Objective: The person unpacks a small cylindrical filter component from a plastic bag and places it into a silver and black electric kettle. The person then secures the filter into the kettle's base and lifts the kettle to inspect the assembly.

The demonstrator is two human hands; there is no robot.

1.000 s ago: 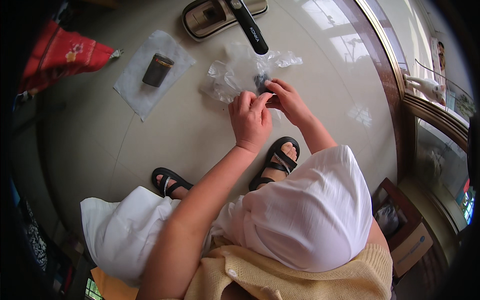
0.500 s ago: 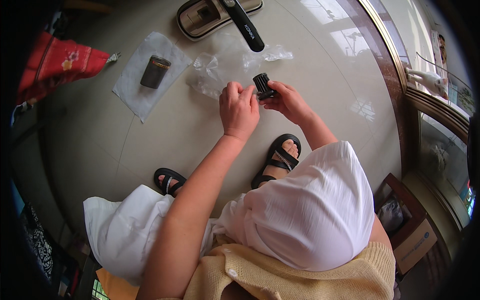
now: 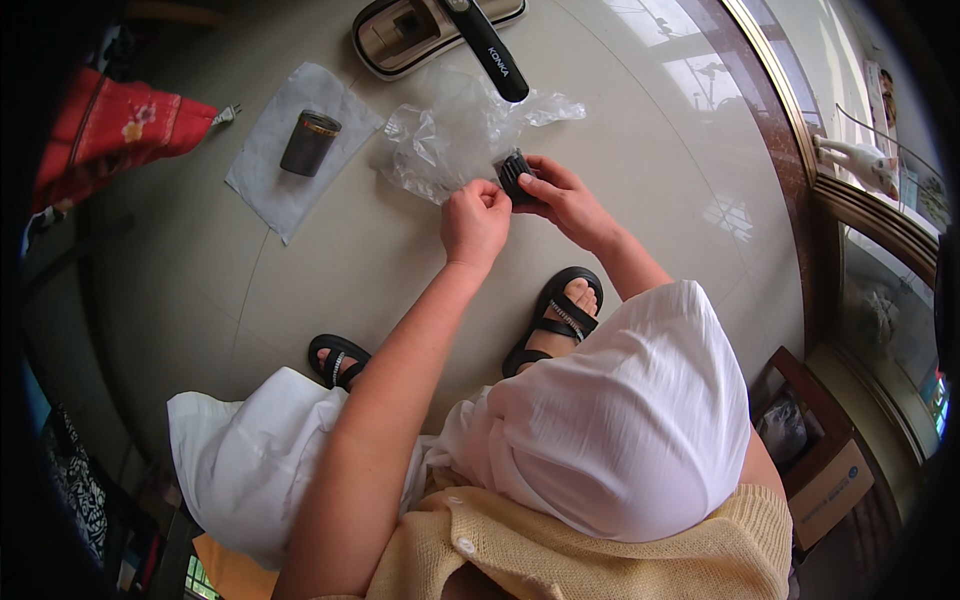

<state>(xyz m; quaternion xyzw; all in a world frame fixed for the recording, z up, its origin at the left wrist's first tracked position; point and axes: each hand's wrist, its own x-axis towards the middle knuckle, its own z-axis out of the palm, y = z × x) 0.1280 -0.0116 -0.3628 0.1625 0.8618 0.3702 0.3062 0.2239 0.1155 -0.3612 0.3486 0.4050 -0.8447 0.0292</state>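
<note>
- The right hand (image 3: 565,200) was closed around a small black ribbed cylindrical part (image 3: 514,174), held up above the pale tiled floor (image 3: 640,130) — likely so it could be worked on without bending lower.
- The left hand (image 3: 476,218) was curled, its fingertips (image 3: 490,190) pinching at the near edge of that part; both hands met on it, the one steadying, it seemed, while the other worked.
- Just behind the hands lay a crumpled clear plastic bag (image 3: 440,140), open on the floor, close enough to have been the part's wrapping.
- To the left, well apart, a dark grey metal cylinder with a gold rim (image 3: 309,143) stood upright on a flat sheet of white paper (image 3: 270,185), probably to keep it off the tiles.
- Beyond the bag sat a beige and black appliance base (image 3: 400,35) with a black handle (image 3: 490,55) lying across it.
- A red patterned cloth (image 3: 120,125) lay at the far left.
- The person's black sandals (image 3: 555,320) rested below the hands; nothing stood between hands and part.
</note>
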